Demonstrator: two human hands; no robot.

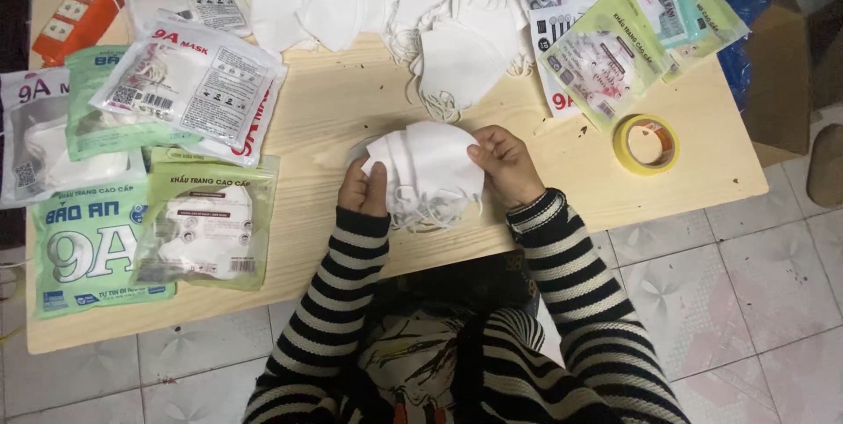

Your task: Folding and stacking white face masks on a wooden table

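Pale wooden counter (351, 108) over a tiled floor (746, 283), strewn with masks and packets.

Head view: left hand (364, 189) and right hand (505, 163), in striped sleeves, have their fingers closed on either side of a soft white stack of folded masks (430, 169) at the counter's near edge. Loose white masks (386, 3) heap beyond; glossy plastic packets (189, 82) lie left; a round yellow tape roll (645, 144) sits right.

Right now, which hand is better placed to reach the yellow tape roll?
Right hand, probably: the yellow tape roll lies on its side of the light wooden table. The left hand is farther. Both grip the white mask stack.
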